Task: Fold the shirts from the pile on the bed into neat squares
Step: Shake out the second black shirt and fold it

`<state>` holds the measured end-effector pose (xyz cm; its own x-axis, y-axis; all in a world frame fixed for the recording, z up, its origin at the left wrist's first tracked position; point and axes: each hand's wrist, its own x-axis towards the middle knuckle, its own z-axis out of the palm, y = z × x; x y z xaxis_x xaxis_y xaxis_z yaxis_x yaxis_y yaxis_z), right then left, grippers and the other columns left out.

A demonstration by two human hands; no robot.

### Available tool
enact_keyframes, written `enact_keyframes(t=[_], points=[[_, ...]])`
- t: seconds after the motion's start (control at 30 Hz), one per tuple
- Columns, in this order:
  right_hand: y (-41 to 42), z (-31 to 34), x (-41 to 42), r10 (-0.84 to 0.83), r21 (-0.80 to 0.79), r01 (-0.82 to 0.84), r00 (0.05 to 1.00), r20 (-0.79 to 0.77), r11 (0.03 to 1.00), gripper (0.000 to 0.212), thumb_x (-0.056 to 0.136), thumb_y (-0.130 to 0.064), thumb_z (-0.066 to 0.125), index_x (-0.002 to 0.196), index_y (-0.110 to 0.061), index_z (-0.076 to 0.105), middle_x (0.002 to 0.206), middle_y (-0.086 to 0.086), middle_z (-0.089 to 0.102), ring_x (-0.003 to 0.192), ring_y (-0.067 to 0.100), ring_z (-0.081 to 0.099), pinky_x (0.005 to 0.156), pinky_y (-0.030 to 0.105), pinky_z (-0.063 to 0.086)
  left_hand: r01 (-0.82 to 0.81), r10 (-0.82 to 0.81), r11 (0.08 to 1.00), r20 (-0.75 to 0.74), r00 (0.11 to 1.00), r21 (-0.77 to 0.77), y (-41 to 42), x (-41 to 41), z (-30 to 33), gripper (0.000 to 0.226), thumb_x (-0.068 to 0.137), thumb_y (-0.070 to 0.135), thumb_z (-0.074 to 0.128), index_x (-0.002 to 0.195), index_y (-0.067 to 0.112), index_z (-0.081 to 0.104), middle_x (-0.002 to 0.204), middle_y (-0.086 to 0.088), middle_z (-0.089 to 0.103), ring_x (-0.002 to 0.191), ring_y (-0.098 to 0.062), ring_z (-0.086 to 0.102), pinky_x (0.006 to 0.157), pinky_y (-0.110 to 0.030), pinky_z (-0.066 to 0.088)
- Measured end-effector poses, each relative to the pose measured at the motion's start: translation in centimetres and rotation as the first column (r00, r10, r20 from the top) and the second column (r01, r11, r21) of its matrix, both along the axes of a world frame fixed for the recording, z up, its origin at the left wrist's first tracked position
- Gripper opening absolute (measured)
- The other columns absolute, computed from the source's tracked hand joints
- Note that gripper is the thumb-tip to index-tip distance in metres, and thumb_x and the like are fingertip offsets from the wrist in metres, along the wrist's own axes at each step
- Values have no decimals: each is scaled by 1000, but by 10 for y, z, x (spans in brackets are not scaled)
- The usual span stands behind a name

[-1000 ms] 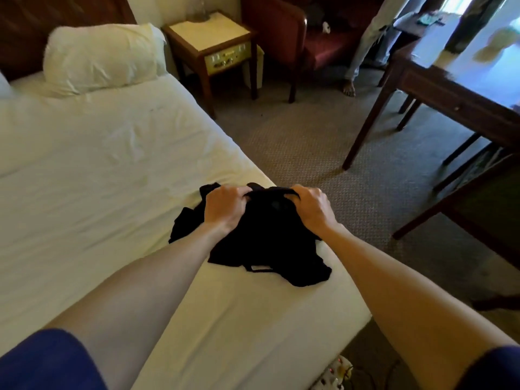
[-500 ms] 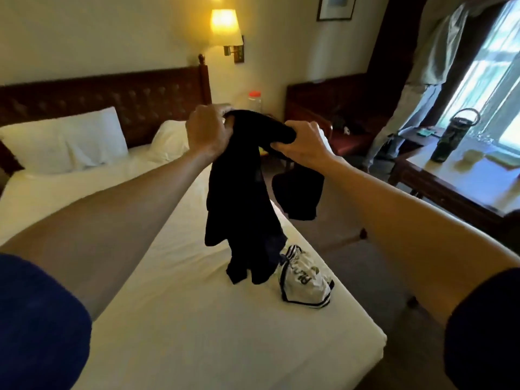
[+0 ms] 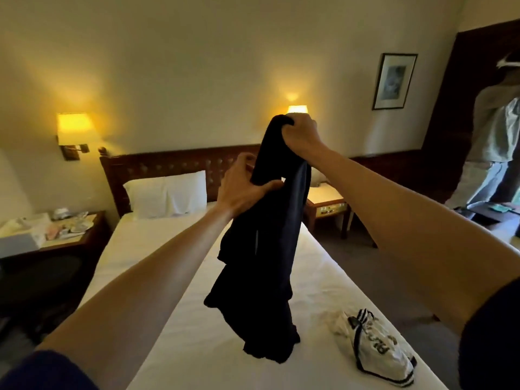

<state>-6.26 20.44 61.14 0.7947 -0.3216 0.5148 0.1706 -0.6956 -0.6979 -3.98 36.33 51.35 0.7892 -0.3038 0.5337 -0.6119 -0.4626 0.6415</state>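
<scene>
A black shirt [image 3: 264, 266] hangs bunched in the air over the white bed [image 3: 174, 327], its lower end near the sheet. My right hand [image 3: 302, 136] grips the top of the shirt, raised high. Lower and to the left, my left hand [image 3: 243, 188] holds the cloth a little way down. A crumpled white shirt with dark trim and lettering [image 3: 374, 350] lies on the bed near its right edge.
A white pillow [image 3: 166, 195] leans on the dark wooden headboard [image 3: 168, 164]. Nightstands flank the bed, the left one [image 3: 47, 235] cluttered, the right one [image 3: 326, 204] bare. A person [image 3: 492, 153] stands at the far right. Wall lamps glow above.
Both hands lifted the black shirt off the bed into the air, uncovering the white shirt. The right hand has since risen higher than the left. My view tilted upward.
</scene>
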Motion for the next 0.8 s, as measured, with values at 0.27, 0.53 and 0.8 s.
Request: enact_keyframes(t=[0.27, 0.53, 0.8], points=[[50, -3, 22, -48, 27, 49, 999, -13, 998, 23, 82, -4, 41, 62, -15, 44, 62, 0, 43, 57, 17, 39, 50, 24, 32, -132, 169, 971, -186, 968, 198, 82, 24, -55, 27, 94, 39, 60, 85, 14, 65, 72, 1, 62, 78, -26, 63, 67, -33, 43], [44, -13, 36, 179, -349, -237, 965, -190, 907, 56, 80, -24, 80, 129, -11, 56, 113, 8, 64, 102, 25, 60, 88, 41, 52, -51, 19, 959, -116, 993, -277, 100, 19, 43, 28, 103, 34, 46, 115, 19, 66, 103, 2, 69, 98, -15, 64, 86, -38, 50], [70, -12, 34, 306, -31, -305, 942, 134, 952, 11, 98, 0, 54, 103, -7, 61, 88, -5, 62, 83, 7, 60, 67, 10, 50, 170, -325, 900, -357, 876, -401, 115, 15, 69, 43, 91, 53, 57, 81, 15, 75, 76, -3, 64, 75, -21, 60, 74, -32, 44]])
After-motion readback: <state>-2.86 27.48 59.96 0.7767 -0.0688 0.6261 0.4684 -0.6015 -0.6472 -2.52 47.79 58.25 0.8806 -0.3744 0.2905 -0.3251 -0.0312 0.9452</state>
